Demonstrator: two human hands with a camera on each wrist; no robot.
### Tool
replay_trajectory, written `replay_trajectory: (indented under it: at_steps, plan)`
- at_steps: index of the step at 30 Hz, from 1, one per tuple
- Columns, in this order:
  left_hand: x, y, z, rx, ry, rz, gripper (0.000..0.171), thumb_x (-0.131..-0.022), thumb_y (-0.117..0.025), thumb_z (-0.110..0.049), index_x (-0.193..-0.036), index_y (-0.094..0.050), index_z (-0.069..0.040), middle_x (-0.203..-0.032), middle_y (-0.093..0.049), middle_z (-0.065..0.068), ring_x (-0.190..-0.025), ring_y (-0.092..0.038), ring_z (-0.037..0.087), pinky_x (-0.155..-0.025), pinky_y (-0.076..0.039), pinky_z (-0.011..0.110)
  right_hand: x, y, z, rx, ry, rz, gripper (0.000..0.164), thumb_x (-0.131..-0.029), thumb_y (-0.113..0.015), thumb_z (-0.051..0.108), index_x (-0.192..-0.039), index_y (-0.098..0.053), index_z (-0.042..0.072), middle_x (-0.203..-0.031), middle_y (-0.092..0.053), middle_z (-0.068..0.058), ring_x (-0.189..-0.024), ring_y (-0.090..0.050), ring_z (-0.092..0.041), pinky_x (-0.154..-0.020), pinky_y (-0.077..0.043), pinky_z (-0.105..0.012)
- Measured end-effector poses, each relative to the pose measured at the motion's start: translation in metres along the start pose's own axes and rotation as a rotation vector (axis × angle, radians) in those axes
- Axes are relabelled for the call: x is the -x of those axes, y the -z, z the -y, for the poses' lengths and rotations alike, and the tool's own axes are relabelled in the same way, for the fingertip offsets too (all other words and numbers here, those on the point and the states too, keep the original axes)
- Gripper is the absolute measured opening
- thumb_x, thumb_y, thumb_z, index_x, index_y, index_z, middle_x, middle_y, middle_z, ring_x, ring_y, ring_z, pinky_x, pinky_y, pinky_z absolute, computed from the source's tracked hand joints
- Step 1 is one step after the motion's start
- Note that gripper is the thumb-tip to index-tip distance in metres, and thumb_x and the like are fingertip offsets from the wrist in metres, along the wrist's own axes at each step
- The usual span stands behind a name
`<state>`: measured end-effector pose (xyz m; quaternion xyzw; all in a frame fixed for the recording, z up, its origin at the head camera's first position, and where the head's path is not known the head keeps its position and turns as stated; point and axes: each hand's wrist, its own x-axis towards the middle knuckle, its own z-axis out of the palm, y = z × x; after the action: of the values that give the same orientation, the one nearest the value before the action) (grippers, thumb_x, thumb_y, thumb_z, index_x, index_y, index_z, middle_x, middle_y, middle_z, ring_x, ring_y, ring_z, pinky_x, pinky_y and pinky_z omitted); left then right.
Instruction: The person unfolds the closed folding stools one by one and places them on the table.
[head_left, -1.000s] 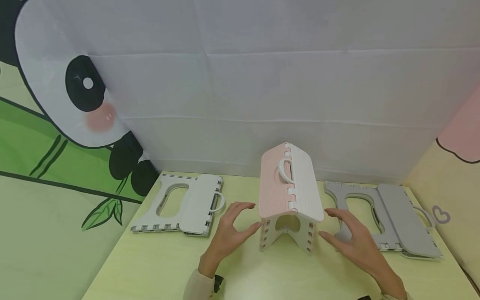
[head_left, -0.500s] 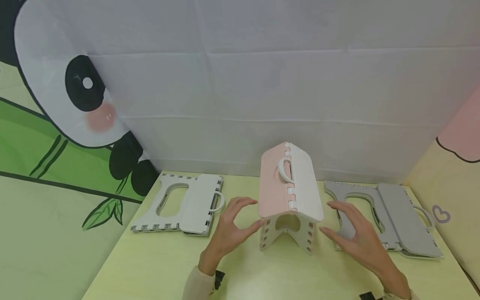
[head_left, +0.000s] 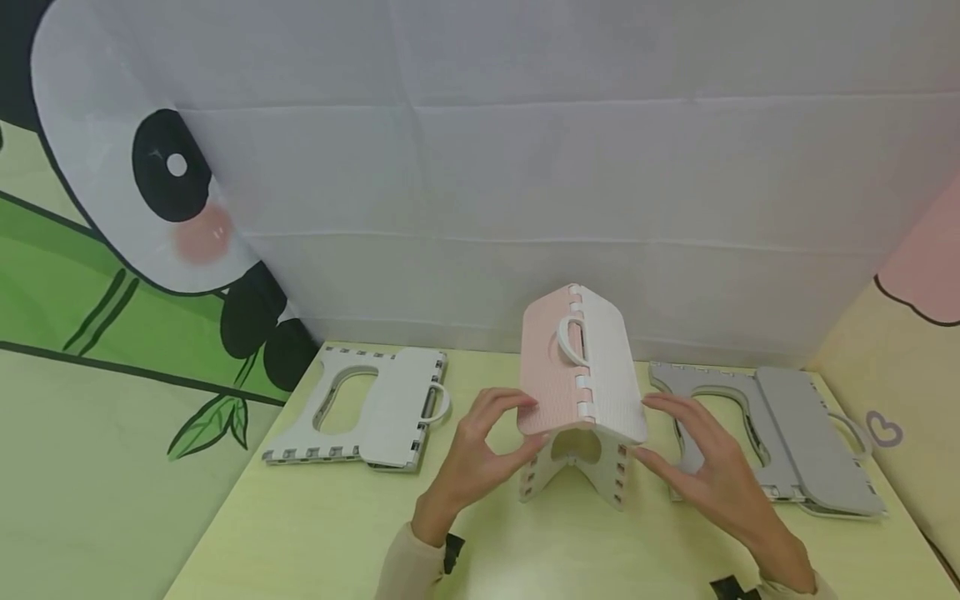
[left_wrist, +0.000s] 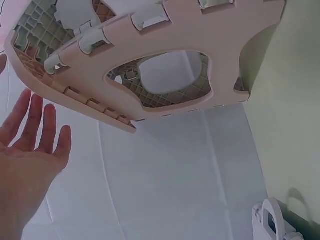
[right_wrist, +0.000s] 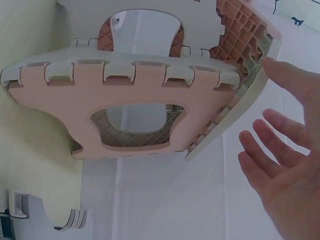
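Note:
A pink and white folding step stool [head_left: 551,375] stands on the table, half folded, its top peaked like a roof with a white loop handle [head_left: 564,343] on the ridge. At the pink half's near corner is my left hand [head_left: 476,458], fingertips right at the edge and thumb lower down. My right hand [head_left: 712,475] is beside the white half [head_left: 611,367]. In the right wrist view its thumb [right_wrist: 285,75] meets the panel's rim, the other fingers loosely spread below. The left wrist view shows straight fingers [left_wrist: 35,120] close under the pink panel [left_wrist: 70,102].
Flat on the table [head_left: 300,533] lie a white folded stool [head_left: 397,408] at the left and a grey folded stool [head_left: 810,442] at the right, behind my right hand. A pale cloth backdrop [head_left: 525,183] rises behind the table.
My left hand has moved right and up to the stool's pink edge. My right hand has shifted slightly left to the white edge. The stool stands as before.

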<state>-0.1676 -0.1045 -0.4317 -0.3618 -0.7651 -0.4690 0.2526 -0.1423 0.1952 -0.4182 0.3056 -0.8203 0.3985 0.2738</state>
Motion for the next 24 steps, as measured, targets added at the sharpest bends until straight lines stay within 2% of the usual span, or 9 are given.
replay_trajectory:
  at_steps: [11, 19, 24]
  plan:
    - [-0.008, -0.009, -0.004, 0.033, -0.051, 0.007, 0.040, -0.083, -0.075, -0.017, -0.119, -0.060, -0.008, -0.119, -0.057, 0.004, -0.112, -0.053, 0.018, -0.092, -0.047, 0.029, -0.005, -0.009, 0.003, -0.084, 0.061, 0.007, 0.065, -0.065, -0.084, 0.002, -0.125, -0.058, 0.000, -0.127, -0.055, -0.016, -0.125, -0.045, -0.026, -0.102, -0.035, -0.018]
    - [-0.008, -0.010, -0.003, 0.035, -0.046, 0.026, 0.037, -0.083, -0.075, -0.014, -0.118, -0.062, -0.009, -0.122, -0.056, 0.004, -0.113, -0.053, 0.017, -0.092, -0.048, 0.028, -0.004, -0.013, 0.003, -0.111, 0.110, 0.041, 0.060, -0.070, -0.079, -0.004, -0.126, -0.058, 0.000, -0.130, -0.054, -0.016, -0.123, -0.049, -0.025, -0.098, -0.039, -0.015]
    - [-0.008, -0.009, -0.002, 0.030, -0.069, 0.037, 0.039, -0.082, -0.075, -0.011, -0.119, -0.064, -0.007, -0.123, -0.056, 0.005, -0.115, -0.053, 0.019, -0.089, -0.050, 0.026, -0.003, -0.013, 0.001, -0.125, 0.156, 0.055, 0.052, -0.074, -0.074, -0.006, -0.124, -0.059, -0.002, -0.129, -0.055, -0.019, -0.122, -0.050, -0.026, -0.096, -0.041, -0.014]
